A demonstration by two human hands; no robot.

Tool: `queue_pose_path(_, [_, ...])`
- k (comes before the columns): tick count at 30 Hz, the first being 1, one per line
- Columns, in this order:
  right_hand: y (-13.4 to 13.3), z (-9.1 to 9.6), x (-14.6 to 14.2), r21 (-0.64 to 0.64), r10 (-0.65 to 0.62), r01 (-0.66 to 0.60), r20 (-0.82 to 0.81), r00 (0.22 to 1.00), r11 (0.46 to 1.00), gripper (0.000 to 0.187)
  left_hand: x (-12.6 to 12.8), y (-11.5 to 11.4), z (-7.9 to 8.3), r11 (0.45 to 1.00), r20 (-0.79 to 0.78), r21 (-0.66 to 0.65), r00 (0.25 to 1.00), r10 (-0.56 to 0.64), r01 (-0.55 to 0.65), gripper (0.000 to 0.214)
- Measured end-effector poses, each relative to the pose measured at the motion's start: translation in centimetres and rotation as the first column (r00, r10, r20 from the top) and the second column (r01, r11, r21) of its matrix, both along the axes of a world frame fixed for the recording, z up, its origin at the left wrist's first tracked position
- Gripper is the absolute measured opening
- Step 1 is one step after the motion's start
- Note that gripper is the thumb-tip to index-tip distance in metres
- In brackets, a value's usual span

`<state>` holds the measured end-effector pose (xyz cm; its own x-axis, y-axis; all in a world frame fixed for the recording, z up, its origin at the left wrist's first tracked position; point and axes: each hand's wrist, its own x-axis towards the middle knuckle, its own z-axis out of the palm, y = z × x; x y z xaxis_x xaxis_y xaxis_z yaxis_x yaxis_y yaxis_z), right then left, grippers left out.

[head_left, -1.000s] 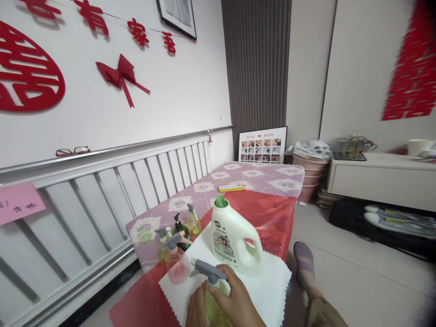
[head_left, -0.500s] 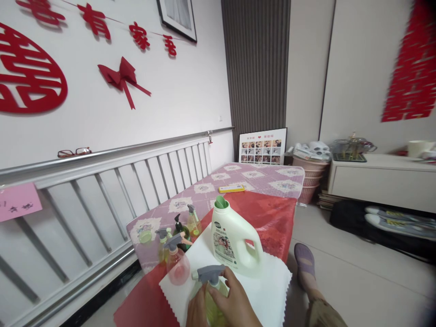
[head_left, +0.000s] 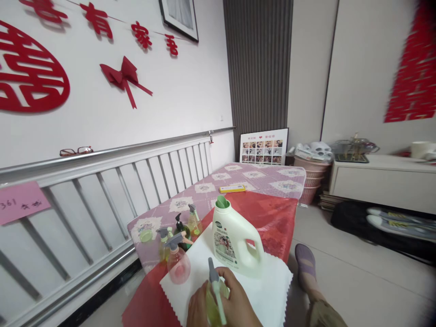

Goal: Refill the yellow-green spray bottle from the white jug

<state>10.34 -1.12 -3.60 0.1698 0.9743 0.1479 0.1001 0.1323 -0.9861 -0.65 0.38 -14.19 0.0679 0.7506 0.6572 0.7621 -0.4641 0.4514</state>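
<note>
- From my remote station I record the left hand (head_left: pixel 198 305) as bare, with fingers and thumb of ordinary human form.
- I record the right hand (head_left: pixel 236 297) as bare also, the wrist uncovered as far as my view reaches.
- I note one shoe (head_left: pixel 301 255): dull purple, low-cut, rounded toe, partly open top.
- I find the ankle (head_left: pixel 312 288) bare.
- I log one trouser leg (head_left: pixel 324 313): olive-brown cloth, creased, hem above the ankle.
</note>
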Motion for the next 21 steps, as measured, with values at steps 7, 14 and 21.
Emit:
queue_pose_path(7, [0.0, -0.2, 0.0, -0.032, 0.046, -0.052, -0.163, 0.985, 0.998, 0.033, 0.6, 0.5, -0.7, 0.995, 0.062, 0.043, 0.994, 0.086, -0.089, 0.043])
queue_pose_path(14, [-1.3, 2.2, 1.0, 0.243, 0.165, -0.184, 0.095, 0.982, 0.952, 0.017, -0.3, 0.4, -1.7, 1.0, 0.033, -0.025, 0.999, -0.017, 0.018, 0.068])
queue_pose_path(21, [-1.2, 1.5, 2.2, 0.202, 0.19, -0.241, 0.245, 0.951, 0.949, 0.036, -0.9, 0.6, -1.6, 0.987, 0.065, -0.124, 0.994, -0.09, 0.098, 0.073])
